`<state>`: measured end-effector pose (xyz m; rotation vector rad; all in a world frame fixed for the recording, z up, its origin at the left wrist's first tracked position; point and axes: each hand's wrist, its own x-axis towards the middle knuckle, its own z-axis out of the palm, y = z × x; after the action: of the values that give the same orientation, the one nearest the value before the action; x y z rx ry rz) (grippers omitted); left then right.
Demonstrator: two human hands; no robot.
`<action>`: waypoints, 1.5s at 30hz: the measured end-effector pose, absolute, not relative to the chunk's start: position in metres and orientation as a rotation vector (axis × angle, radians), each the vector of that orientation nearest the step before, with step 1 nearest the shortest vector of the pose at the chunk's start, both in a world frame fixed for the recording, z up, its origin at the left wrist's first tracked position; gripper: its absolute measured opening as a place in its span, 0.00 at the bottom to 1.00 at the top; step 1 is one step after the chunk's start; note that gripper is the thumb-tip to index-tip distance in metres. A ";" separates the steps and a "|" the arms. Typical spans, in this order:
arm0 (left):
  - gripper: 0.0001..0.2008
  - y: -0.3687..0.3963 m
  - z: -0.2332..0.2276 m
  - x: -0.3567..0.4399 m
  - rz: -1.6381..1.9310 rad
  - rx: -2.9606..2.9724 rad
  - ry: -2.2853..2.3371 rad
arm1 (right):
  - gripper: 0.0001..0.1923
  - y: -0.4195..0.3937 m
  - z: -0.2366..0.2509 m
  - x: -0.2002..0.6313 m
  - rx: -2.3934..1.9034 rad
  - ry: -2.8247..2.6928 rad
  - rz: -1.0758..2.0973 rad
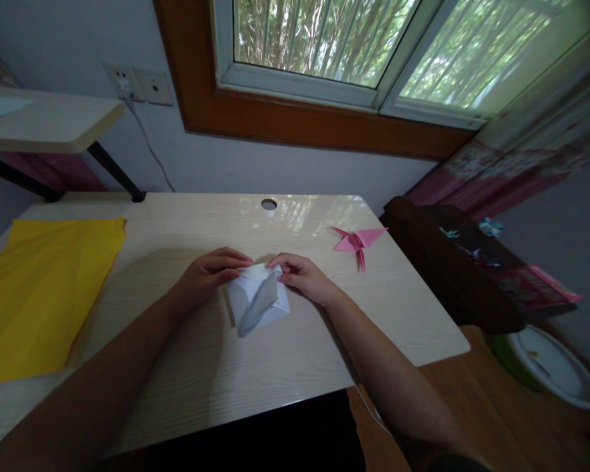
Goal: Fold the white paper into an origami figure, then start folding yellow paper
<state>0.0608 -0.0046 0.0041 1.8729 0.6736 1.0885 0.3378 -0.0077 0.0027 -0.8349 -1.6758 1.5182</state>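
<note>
A partly folded white paper point(258, 300) lies on the light wooden desk point(216, 367), with a raised flap in its middle. My left hand point(210, 274) pinches its upper left edge with the fingertips. My right hand point(301, 275) pinches the upper right edge, close to the left fingertips. Both forearms reach in from the near edge of the desk.
A pink folded paper crane point(356, 241) sits to the right of my hands. Yellow sheets point(39, 288) cover the desk's left side. A cable hole point(269, 204) is at the back edge. A dark low table point(462, 269) and a green-rimmed bowl point(550, 364) stand at the right.
</note>
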 end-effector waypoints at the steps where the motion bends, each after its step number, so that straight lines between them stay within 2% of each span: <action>1: 0.12 -0.004 0.003 0.061 1.096 1.852 0.644 | 0.15 -0.007 0.002 0.338 -0.841 -1.670 1.518; 4: 0.16 -0.002 -0.001 0.061 1.082 1.781 0.591 | 0.14 -0.006 0.001 0.338 -0.839 -1.612 1.516; 10: 0.08 0.000 -0.008 0.067 1.056 1.778 0.764 | 0.14 -0.005 0.001 0.335 -0.885 -1.579 1.513; 16: 0.09 -0.001 -0.006 0.069 1.103 1.719 0.870 | 0.15 -0.004 0.003 0.334 -0.987 -1.601 1.384; 19: 0.14 -0.003 -0.004 0.069 1.111 1.589 0.876 | 0.13 -0.001 0.003 0.336 -1.052 -1.478 1.238; 24: 0.33 -0.005 -0.011 0.071 0.996 1.385 0.665 | 0.13 0.004 -0.002 0.341 -1.126 -1.316 1.124; 26: 0.37 -0.004 -0.013 0.073 0.957 1.379 0.689 | 0.14 0.005 -0.003 0.341 -1.135 -1.293 1.102; 28: 0.35 -0.004 -0.014 0.074 0.939 1.422 0.810 | 0.13 0.004 -0.003 0.341 -1.125 -1.295 1.109; 32: 0.23 -0.004 -0.008 0.072 0.919 1.620 1.066 | 0.12 0.001 0.000 0.338 -1.088 -1.341 1.147; 35: 0.17 -0.006 -0.001 0.070 0.915 1.743 1.183 | 0.12 -0.001 0.002 0.337 -1.067 -1.375 1.144; 45: 0.16 -0.009 0.002 0.071 1.017 1.546 1.230 | 0.10 -0.001 0.005 0.335 -0.995 -1.589 0.978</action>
<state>0.0708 -0.0093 0.0021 1.5463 1.2304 1.0172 0.3352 -0.0015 0.0054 -0.9949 -1.5887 0.9784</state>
